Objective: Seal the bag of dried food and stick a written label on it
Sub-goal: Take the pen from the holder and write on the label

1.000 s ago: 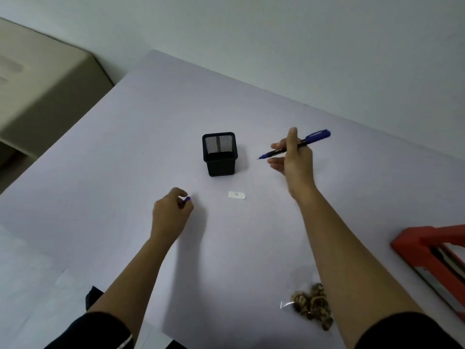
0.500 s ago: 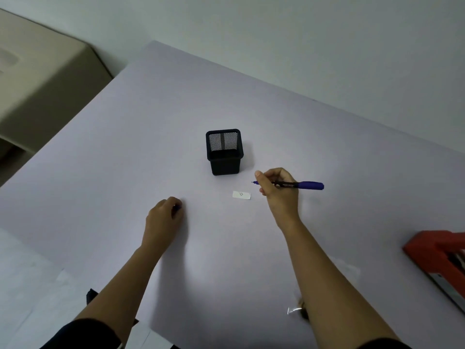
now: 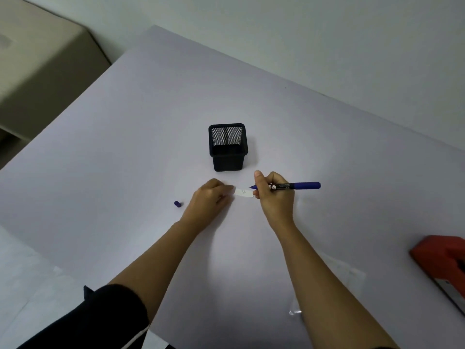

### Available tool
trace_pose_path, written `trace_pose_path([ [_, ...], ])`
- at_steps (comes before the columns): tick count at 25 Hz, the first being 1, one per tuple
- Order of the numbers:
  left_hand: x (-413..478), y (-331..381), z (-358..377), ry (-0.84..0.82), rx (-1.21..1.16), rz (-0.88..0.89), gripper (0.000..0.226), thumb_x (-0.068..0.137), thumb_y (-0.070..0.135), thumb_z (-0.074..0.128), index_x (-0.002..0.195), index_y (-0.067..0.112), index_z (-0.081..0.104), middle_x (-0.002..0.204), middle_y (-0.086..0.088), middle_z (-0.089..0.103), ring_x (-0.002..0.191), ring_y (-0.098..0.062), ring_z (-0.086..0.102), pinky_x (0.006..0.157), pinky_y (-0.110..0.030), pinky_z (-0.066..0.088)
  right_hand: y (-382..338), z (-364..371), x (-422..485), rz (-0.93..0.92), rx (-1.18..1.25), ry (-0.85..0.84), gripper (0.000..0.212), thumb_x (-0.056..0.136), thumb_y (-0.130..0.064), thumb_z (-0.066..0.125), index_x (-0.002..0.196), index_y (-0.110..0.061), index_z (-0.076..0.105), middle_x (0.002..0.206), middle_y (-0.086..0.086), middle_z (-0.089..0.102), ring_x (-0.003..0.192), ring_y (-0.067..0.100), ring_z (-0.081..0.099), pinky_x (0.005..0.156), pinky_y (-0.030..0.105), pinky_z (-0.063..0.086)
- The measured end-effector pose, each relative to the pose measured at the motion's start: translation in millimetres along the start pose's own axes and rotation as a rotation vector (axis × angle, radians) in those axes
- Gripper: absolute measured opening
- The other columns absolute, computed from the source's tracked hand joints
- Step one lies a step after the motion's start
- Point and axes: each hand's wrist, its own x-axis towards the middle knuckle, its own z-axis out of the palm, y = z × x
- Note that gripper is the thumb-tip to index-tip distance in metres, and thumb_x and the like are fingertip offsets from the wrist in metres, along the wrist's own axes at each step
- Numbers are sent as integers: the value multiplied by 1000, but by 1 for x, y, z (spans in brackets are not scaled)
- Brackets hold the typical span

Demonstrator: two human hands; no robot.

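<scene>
A blue pen cap (image 3: pixel 177 204) lies loose on the pale lilac table (image 3: pixel 125 137), just left of the left hand (image 3: pixel 210 201). That hand rests knuckles up, its fingertips (image 3: pixel 230 192) pressing the left end of a small white label (image 3: pixel 243 192); whether they pinch it or only pin it down cannot be told. Behind the label stands a black mesh pen holder (image 3: pixel 228 146). The right hand (image 3: pixel 274 195) is closed around an uncapped blue marker (image 3: pixel 289 186), its tip poised at the label's right end. The clear bag (image 3: pixel 348 274) lies near the right forearm, largely hidden. A red device (image 3: pixel 442 258) sits at the far right edge.
</scene>
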Motion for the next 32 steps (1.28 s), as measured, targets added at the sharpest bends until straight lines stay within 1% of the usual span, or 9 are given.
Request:
trace_pose_path([
  [4,17,-6,10,-47,31,17,33,80,15,70,113,13,68,91,-12,59,75,-27,57,67,-26,41,2,-2,3,-23,-26,0,36,87,-22,62,58,-14,44,55,3,57,49,0,62,49,11,46],
  [8,21,-4,11,-47,69,41,25,80,17,71,104,9,72,92,-13,62,76,-27,60,66,-25,39,2,0,5,-42,-33,9,36,87,-22,62,56,-15,44,54,2,57,49,1,62,50,13,48],
  [12,22,-4,11,-79,144,113,18,79,17,71,93,6,73,84,-13,65,72,-31,62,61,-28,42,3,3,5,-37,-25,4,36,88,-21,62,57,-13,44,55,2,57,49,0,62,49,12,47],
  [17,31,3,11,-136,86,-43,24,88,19,61,108,6,65,103,-11,59,87,-26,57,71,-24,38,5,2,7,-42,-23,13,34,88,-21,62,59,-12,46,56,4,58,50,1,63,52,13,50],
  [19,31,4,9,-156,92,-34,22,89,18,59,107,6,65,103,-11,58,87,-27,57,71,-24,38,5,1,7,-43,-27,19,33,88,-22,61,60,-11,47,56,4,58,50,1,63,52,13,50],
  [23,19,-2,9,-163,125,89,17,85,13,64,98,3,66,94,-15,61,77,-31,59,68,-30,46,2,0,8,-38,-36,21,32,88,-23,61,60,-14,48,57,0,60,51,0,63,51,10,49],
  [27,20,1,10,-157,30,-23,24,82,17,69,102,5,64,97,-10,57,78,-20,52,70,-24,39,4,0,8,-40,-42,23,33,88,-25,62,60,-15,48,56,0,60,52,1,63,52,12,50],
  [30,19,7,8,-142,-30,-28,25,80,17,69,102,9,62,96,-6,56,80,-20,51,72,-32,46,4,-1,8,-37,-38,22,33,87,-25,62,59,-15,47,56,0,59,52,2,64,53,15,51],
  [32,17,9,11,-125,-26,-18,33,78,26,72,107,14,63,102,-6,59,88,-21,54,76,-36,48,4,-2,9,-36,-36,25,34,88,-25,62,59,-15,47,56,1,59,51,2,63,53,15,50],
])
